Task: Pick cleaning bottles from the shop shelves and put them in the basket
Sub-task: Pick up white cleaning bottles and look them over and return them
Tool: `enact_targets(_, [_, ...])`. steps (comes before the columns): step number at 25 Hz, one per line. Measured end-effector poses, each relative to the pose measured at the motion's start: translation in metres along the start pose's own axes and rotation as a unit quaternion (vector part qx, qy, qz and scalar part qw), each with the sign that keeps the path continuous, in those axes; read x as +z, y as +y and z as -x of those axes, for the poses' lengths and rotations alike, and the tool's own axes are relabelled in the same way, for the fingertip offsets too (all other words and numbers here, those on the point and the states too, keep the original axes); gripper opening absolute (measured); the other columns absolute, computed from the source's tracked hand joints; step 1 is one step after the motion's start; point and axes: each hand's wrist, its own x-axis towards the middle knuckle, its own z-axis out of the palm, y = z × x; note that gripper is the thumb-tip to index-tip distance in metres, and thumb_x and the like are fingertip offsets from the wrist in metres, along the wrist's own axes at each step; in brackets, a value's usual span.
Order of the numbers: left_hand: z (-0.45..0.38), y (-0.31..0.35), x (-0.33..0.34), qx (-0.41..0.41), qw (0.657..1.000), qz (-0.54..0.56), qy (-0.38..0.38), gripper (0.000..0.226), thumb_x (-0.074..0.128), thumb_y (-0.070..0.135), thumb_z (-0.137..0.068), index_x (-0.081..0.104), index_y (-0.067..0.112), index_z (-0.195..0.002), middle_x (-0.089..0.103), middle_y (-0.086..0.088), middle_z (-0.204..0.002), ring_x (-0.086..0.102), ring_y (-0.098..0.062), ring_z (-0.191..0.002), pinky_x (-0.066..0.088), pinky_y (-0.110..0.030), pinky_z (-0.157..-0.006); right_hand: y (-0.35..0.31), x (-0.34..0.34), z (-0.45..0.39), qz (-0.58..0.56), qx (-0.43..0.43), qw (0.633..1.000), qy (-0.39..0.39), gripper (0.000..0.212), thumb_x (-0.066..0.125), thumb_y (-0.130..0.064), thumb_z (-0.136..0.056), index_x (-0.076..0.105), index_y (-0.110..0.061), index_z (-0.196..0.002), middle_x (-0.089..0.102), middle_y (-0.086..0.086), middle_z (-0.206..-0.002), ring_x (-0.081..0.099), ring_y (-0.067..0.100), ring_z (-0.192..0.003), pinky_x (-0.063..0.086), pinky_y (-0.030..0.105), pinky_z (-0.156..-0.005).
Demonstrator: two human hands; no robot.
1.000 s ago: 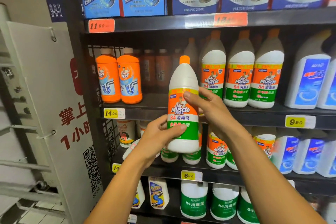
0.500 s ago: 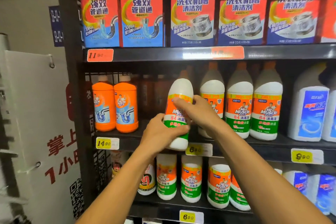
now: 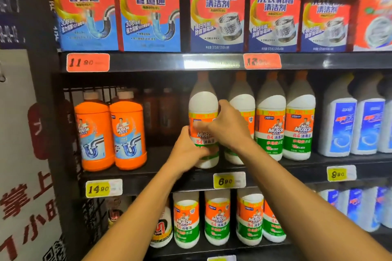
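My left hand [image 3: 186,150] and right hand [image 3: 228,127] grasp the bottle [image 3: 203,112] at the shelf [image 3: 169,180]; next, carry it to the basket, which is unseen.

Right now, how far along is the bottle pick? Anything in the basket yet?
Done: nothing that shows; no basket is in view, so its contents can't be judged. In hand: the left hand and right hand both grip one white Mr Muscle bottle, upright at the middle shelf, beside the matching bottles. Whether its base rests on the shelf is unclear. Left: getting it into the basket.
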Motion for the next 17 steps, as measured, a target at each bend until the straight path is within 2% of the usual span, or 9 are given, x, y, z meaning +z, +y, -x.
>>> enact_targets(2, [-0.005, -0.005, 0.004, 0.005, 1.0, 0.007, -0.004, 0.07, 0.093, 0.024, -0.055, 0.05, 0.027, -0.11, 0.07, 0.005, -0.105, 0.07, -0.006, -0.093, 0.057, -0.028, -0.079, 0.003, -0.001, -0.001, 0.003, -0.006, 1.0, 0.008, 0.062, 0.083, -0.053, -0.068, 0.051, -0.02, -0.111, 0.068, 0.003, -0.108, 0.066, 0.021, -0.092, 0.058, 0.039, -0.078])
enact_targets(6, [-0.005, -0.006, 0.007, 0.002, 1.0, 0.006, -0.013, 0.072, 0.092, 0.037, -0.049, 0.047, 0.039, -0.105, 0.068, 0.013, -0.104, 0.068, 0.0, -0.091, 0.054, -0.021, -0.076, 0.006, 0.001, 0.004, 0.012, -0.027, 0.999, 0.02, 0.061, 0.084, -0.048, -0.071, 0.05, -0.021, -0.114, 0.068, 0.002, -0.111, 0.067, 0.021, -0.095, 0.057, 0.037, -0.079])
enact_targets(10, [-0.004, -0.007, 0.007, 0.004, 1.0, 0.005, -0.022, 0.083, 0.089, 0.047, -0.046, 0.045, 0.039, -0.115, 0.067, 0.013, -0.107, 0.067, 0.0, -0.093, 0.053, -0.02, -0.076, 0.009, 0.002, 0.009, 0.065, -0.091, 0.99, 0.088, 0.058, 0.079, -0.045, -0.078, 0.051, -0.02, -0.122, 0.066, 0.004, -0.116, 0.067, 0.025, -0.098, 0.058, 0.045, -0.081])
enact_targets(14, [-0.003, -0.007, 0.007, 0.011, 1.0, 0.0, -0.029, 0.092, 0.088, 0.049, -0.045, 0.041, 0.035, -0.123, 0.065, 0.013, -0.111, 0.066, -0.005, -0.099, 0.054, -0.024, -0.083, 0.024, -0.009, 0.011, 0.008, -0.11, 0.984, 0.139, 0.043, 0.072, -0.032, -0.088, 0.056, -0.023, -0.127, 0.062, 0.0, -0.122, 0.066, 0.017, -0.094, 0.06, 0.045, -0.079])
enact_targets(17, [-0.003, -0.008, 0.008, 0.009, 0.999, -0.008, -0.035, 0.088, 0.089, 0.045, -0.048, 0.04, 0.035, -0.122, 0.063, 0.012, -0.112, 0.064, -0.006, -0.101, 0.052, -0.024, -0.084, 0.042, -0.013, 0.017, -0.026, -0.084, 0.983, 0.159, 0.044, 0.071, -0.025, -0.089, 0.053, -0.023, -0.129, 0.055, 0.001, -0.127, 0.063, 0.02, -0.102, 0.059, 0.044, -0.083])
